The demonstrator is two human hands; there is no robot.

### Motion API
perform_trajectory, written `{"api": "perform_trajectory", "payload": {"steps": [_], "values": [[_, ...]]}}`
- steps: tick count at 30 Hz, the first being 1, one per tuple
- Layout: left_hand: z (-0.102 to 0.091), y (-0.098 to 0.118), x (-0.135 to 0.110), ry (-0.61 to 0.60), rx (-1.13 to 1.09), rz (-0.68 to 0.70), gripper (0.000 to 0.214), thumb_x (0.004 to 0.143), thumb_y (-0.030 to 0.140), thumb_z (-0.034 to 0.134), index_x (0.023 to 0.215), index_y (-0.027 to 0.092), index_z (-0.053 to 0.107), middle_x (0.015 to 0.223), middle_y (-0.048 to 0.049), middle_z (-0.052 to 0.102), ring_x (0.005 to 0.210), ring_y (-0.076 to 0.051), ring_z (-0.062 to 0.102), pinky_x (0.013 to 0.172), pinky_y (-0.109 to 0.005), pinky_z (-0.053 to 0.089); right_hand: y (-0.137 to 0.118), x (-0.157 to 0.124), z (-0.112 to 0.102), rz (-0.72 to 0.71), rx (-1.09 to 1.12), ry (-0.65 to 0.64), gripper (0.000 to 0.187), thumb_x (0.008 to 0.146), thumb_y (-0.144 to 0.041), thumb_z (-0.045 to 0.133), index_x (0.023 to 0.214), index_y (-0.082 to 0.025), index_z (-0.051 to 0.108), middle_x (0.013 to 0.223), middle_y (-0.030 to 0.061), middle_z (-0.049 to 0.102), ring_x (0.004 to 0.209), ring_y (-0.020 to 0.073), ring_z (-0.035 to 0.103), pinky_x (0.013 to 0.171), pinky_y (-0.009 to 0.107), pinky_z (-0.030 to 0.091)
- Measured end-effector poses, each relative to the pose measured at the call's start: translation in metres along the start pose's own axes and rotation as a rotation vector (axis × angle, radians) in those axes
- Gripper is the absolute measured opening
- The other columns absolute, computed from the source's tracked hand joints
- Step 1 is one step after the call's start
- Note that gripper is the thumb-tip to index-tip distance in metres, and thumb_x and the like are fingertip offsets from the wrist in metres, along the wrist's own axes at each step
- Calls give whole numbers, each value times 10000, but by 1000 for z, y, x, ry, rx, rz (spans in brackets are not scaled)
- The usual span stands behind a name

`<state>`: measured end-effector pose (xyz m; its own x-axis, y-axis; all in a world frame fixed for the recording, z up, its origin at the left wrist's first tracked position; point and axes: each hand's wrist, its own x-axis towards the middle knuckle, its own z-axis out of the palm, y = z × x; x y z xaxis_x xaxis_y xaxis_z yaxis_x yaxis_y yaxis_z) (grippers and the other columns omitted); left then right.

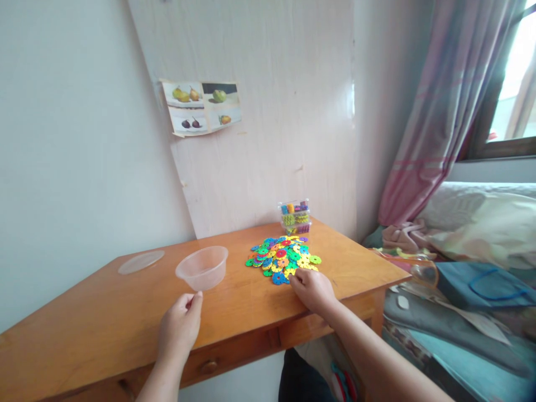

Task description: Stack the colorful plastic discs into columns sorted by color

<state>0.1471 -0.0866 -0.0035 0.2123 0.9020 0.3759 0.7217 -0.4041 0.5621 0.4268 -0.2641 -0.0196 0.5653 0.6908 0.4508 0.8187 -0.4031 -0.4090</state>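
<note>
On the wooden desk, my left hand (180, 324) is closed in a loose fist just in front of an empty, translucent plastic bowl (203, 271). Nothing shows sticking out of that fist. My right hand (312, 289) is curled at the near edge of a pile of colourful notched plastic discs (281, 254), in red, yellow, green, blue and orange. Its fingertips are turned away and partly hide the nearest yellow discs. Whether a disc is inside those fingers cannot be seen.
A round translucent lid (141, 262) lies flat at the desk's left. Stacked clear boxes of colourful pieces (295, 216) stand at the back. The desk (238, 312) has a drawer knob (208, 367) in front. A blue bag (481, 285) sits on the cluttered bed at right.
</note>
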Motion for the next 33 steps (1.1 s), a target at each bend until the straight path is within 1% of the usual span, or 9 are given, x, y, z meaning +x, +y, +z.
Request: {"api": "perform_trajectory", "payload": {"steps": [5,9,17,21,24,33], "values": [[4,-6,3,9,-20,11,406,873,564,405,719,235,587,673,-20,663,668,-208,591,570,-259,340,0,1,-1,2,0,-9,399,931,-429,437,622,-202,548,677,25,642,624,134,510,543,279,173],[5,-5,3,1,-30,-11,392,872,561,417,725,237,580,670,-9,653,671,-199,583,585,-261,346,0,1,-1,9,-7,-13,395,926,-424,444,618,-201,551,669,24,632,614,131,497,543,282,174],[3,-2,0,1,-33,-18,385,872,554,419,706,238,562,654,-2,637,672,-194,571,592,-263,340,2,0,1,-4,12,14,400,917,-431,450,596,-201,510,618,8,584,572,124,442,537,280,170],[5,-3,1,2,-34,-20,386,875,553,419,693,238,548,622,6,615,650,-189,565,588,-260,336,2,0,2,-8,20,21,395,915,-426,453,594,-200,497,613,5,570,567,121,425,536,278,168],[6,-5,2,7,-38,-15,391,877,556,415,702,236,556,638,3,628,660,-189,572,591,-259,337,3,0,2,-9,28,23,400,913,-430,453,587,-198,474,592,-1,550,557,119,407,532,277,165],[4,-4,0,0,-33,-12,395,878,553,410,693,234,553,617,2,616,644,-185,571,587,-258,337,3,0,1,-15,49,29,410,909,-434,448,578,-193,432,582,-5,537,562,117,406,535,272,165]]}}
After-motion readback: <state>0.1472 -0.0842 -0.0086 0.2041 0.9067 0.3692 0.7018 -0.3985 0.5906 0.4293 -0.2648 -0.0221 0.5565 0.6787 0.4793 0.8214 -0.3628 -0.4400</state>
